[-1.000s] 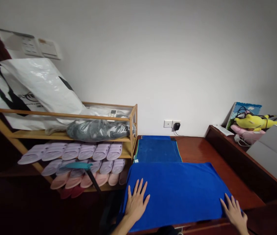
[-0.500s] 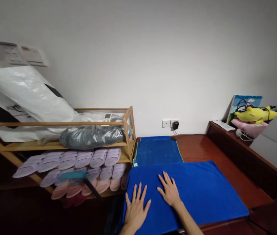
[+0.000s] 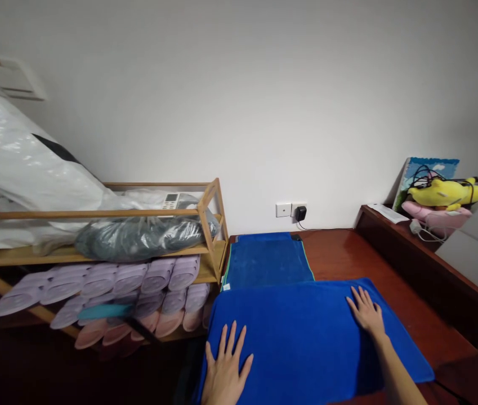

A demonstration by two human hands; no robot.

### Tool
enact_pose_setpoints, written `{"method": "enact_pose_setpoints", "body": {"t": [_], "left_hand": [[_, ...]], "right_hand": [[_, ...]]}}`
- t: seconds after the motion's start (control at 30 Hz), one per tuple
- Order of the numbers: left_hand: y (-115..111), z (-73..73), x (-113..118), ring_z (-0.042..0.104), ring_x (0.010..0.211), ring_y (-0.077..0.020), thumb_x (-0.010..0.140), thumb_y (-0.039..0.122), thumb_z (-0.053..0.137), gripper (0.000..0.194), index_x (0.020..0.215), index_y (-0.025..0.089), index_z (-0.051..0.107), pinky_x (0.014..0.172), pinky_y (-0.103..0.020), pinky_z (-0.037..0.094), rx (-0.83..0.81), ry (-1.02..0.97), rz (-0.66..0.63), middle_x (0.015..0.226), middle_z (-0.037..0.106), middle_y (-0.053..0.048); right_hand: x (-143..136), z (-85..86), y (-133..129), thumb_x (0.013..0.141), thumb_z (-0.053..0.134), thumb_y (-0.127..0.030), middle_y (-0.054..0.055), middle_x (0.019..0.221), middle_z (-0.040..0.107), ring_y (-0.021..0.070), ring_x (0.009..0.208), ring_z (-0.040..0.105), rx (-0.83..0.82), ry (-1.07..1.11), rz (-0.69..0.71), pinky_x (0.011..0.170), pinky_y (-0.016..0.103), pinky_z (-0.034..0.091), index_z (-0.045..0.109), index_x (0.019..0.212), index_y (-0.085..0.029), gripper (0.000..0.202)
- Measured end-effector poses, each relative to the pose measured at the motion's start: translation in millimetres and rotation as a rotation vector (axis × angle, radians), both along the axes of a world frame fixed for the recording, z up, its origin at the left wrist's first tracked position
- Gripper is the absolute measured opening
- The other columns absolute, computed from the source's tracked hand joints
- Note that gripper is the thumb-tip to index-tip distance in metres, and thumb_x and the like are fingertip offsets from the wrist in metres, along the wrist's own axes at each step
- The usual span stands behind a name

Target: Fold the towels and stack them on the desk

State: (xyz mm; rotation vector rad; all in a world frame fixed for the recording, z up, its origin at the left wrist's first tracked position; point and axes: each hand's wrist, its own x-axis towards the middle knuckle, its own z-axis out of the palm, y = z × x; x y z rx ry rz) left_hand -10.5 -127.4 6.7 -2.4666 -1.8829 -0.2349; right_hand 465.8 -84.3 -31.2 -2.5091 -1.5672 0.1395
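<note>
A bright blue cloth (image 3: pixel 298 337) lies spread over the front of a reddish-brown wooden surface (image 3: pixel 335 253). On the cloth's left part rests my left hand (image 3: pixel 225 368), palm down with the fingers spread. My right hand (image 3: pixel 367 315) lies flat near the cloth's far right corner, its fingers a little apart. Neither hand holds anything. Behind the bright cloth, a darker blue cloth (image 3: pixel 268 263) with a green edge and a small white tag is laid out, partly covered at its near side.
At the left, a wooden rack (image 3: pixel 202 250) holds several slippers (image 3: pixel 131 277), a plastic-wrapped dark bundle (image 3: pixel 141 236) and a remote (image 3: pixel 170 201). A black plug (image 3: pixel 300 213) sits in the wall. A yellow plush toy (image 3: pixel 445 193) lies on the right ledge.
My right hand has slid right across the cloth to near its far right corner. My left hand has shifted slightly left and down in view. The camera view has moved a little right.
</note>
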Motion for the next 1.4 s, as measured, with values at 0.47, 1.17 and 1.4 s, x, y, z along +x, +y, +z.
{"method": "enact_pose_setpoints", "body": {"t": [0.47, 1.17, 1.4], "left_hand": [[2, -6.2, -3, 0.013, 0.139, -0.0301, 0.090, 0.052, 0.028, 0.056, 0.142, 0.038, 0.010, 0.105, -0.065, 0.013, 0.009, -0.014, 0.002, 0.152, 0.018, -0.001], [-4, 7.6, -3, 0.012, 0.140, -0.0294, 0.092, 0.047, 0.027, 0.055, 0.143, 0.033, 0.011, 0.106, -0.066, 0.011, 0.002, -0.116, 0.006, 0.153, 0.018, -0.005], [-42, 15.9, -17, 0.012, 0.140, -0.0266, 0.092, 0.036, 0.030, 0.053, 0.143, 0.033, 0.014, 0.109, -0.059, 0.015, 0.103, -0.133, 0.029, 0.153, 0.016, -0.002]], "right_hand": [[-43, -2.3, 41, 0.084, 0.023, -0.063, -0.006, 0.152, 0.022, 0.0128, 0.140, 0.015, 0.029, 0.027, 0.208, 0.111, 0.039, 0.017, 0.023, 0.141, -0.040, 0.061], [-57, -13.7, -109, 0.083, 0.019, -0.062, 0.003, 0.154, 0.015, 0.0245, 0.140, 0.015, 0.182, -0.029, 0.024, 0.103, 0.055, 0.028, 0.016, 0.144, -0.033, 0.068], [-47, -37.6, -130, 0.083, 0.018, -0.063, 0.002, 0.152, 0.023, 0.0204, 0.140, 0.018, 0.168, 0.016, 0.005, 0.107, 0.048, 0.023, 0.024, 0.143, -0.031, 0.067]]}}
